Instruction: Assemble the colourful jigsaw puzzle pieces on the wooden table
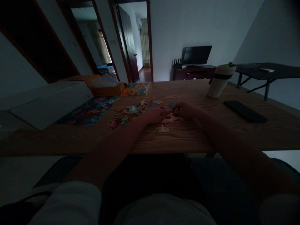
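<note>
Both my hands are over a pinkish patch of jigsaw puzzle pieces on the wooden table. My left hand lies at the patch's left side, its fingers stretched out towards the pieces. From the right comes my right hand, its fingers bent down and closed on what looks like a puzzle piece, though the dim light blurs it. Left of my hands spreads a heap of loose puzzle pieces in many colours. A few joined yellowish pieces lie nearer to me, and a teal piece lies just beyond my fingers.
A blue picture sheet and a brighter picture sheet lie to the left. Beside them stand a white box and an orange box. A lidded tumbler and a black phone-like slab are on the right.
</note>
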`<move>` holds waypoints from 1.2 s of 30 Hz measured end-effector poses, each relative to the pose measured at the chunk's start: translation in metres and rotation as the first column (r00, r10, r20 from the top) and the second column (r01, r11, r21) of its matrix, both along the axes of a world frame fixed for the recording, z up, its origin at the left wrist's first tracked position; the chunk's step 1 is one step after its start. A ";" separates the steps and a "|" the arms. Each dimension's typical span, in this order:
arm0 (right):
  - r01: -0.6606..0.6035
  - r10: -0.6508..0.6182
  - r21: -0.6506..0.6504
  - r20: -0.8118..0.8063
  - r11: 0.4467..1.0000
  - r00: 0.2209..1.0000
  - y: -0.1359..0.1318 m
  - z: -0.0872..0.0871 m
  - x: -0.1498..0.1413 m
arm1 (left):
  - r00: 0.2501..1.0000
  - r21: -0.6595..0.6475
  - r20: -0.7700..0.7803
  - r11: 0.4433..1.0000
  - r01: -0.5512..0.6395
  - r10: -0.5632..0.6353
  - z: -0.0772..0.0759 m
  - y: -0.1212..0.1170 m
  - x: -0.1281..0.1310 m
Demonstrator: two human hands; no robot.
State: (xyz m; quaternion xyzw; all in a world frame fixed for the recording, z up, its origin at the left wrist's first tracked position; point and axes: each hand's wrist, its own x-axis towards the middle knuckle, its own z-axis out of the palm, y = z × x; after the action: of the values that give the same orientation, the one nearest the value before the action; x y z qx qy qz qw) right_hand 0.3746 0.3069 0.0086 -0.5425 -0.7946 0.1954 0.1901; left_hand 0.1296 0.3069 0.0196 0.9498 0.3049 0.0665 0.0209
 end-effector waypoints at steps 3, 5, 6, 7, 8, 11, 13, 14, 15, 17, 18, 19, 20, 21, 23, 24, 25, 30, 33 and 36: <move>0.013 -0.013 -0.002 0.004 1.000 1.000 0.001 -0.001 0.002 | 0.997 -0.013 0.046 0.998 0.069 -0.068 0.002 -0.004 0.000; 0.059 -0.059 -0.032 0.019 0.998 0.998 0.002 -0.002 0.002 | 0.993 -0.030 0.054 0.994 0.105 -0.103 0.001 -0.006 0.001; 0.082 -0.081 -0.043 0.024 0.996 0.996 0.002 -0.002 0.002 | 0.992 -0.040 0.053 0.992 0.117 -0.115 0.001 -0.007 0.001; 0.098 -0.096 -0.046 0.028 0.994 0.995 0.003 -0.003 0.002 | 0.991 -0.049 0.052 0.991 0.124 -0.121 0.001 -0.008 0.002; 0.105 -0.104 -0.037 0.031 0.994 0.994 0.004 -0.003 0.001 | 0.991 -0.054 0.050 0.990 0.129 -0.126 0.001 -0.009 0.002; 0.089 -0.090 0.028 0.040 0.996 0.995 0.005 -0.006 0.000 | 0.989 -0.045 0.042 0.989 0.143 -0.141 0.003 -0.010 0.001; 0.076 -0.078 0.044 0.046 0.996 0.996 0.006 -0.007 0.000 | 0.988 -0.049 0.025 0.987 0.154 -0.153 0.005 -0.012 0.001; 0.082 -0.083 0.042 0.040 0.996 0.996 0.007 -0.007 0.000 | 0.988 -0.057 0.012 0.987 0.151 -0.151 0.006 -0.013 0.002; 0.096 -0.097 0.036 0.027 0.995 0.995 0.008 -0.007 0.001 | 0.990 -0.067 -0.002 0.988 0.138 -0.139 0.007 -0.014 0.003; 0.147 -0.146 0.015 -0.021 0.989 0.989 0.010 -0.006 0.002 | 0.995 -0.090 -0.030 0.992 0.089 -0.092 0.008 -0.016 0.005; 0.172 -0.172 0.005 -0.051 0.985 0.984 0.011 -0.005 0.002 | 0.997 -0.098 -0.042 0.993 0.063 -0.067 0.009 -0.018 0.006; 0.192 -0.192 -0.004 -0.081 0.981 0.978 0.012 -0.004 0.002 | 0.998 -0.107 -0.050 0.993 0.044 -0.049 0.010 -0.019 0.006; 0.205 -0.204 -0.008 -0.106 0.979 0.973 0.013 -0.003 0.003 | 0.998 -0.120 -0.056 0.992 0.032 -0.039 0.011 -0.020 0.005; 0.209 -0.208 -0.005 -0.123 0.978 0.970 0.014 -0.002 0.003 | 0.998 -0.141 -0.056 0.990 0.027 -0.035 0.013 -0.021 0.004; 0.201 -0.198 0.012 -0.124 0.979 0.972 0.013 0.000 0.004 | 0.999 -0.195 -0.044 0.981 0.017 -0.026 0.019 -0.022 -0.004; 0.202 -0.199 0.017 -0.108 0.979 0.974 0.012 0.001 0.005 | 0.999 -0.222 -0.043 0.975 0.008 -0.018 0.023 -0.022 -0.010; 0.209 -0.207 0.018 -0.087 0.978 0.974 0.010 0.002 0.007 | 0.999 -0.243 -0.050 0.970 -0.010 -0.003 0.027 -0.021 -0.016; 0.269 -0.269 0.023 -0.025 0.963 0.963 0.000 0.008 0.013 | 0.970 -0.282 -0.216 0.944 -0.173 0.113 0.042 -0.015 -0.041; 0.304 -0.303 0.009 -0.044 0.953 0.952 -0.001 0.011 0.014 | 0.960 -0.277 -0.245 0.940 -0.200 0.132 0.045 -0.018 -0.041; 0.326 -0.313 0.081 -0.137 0.942 0.940 -0.005 0.023 0.014 | 0.968 -0.264 -0.216 0.947 -0.185 0.130 0.048 -0.024 -0.035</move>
State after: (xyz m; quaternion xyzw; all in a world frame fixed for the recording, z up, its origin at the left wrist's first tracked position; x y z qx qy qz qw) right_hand 0.3888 0.3015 0.0311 -0.6407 -0.6918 0.1538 0.2953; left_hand 0.0942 0.2827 0.0673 0.9115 0.3870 -0.0698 0.1204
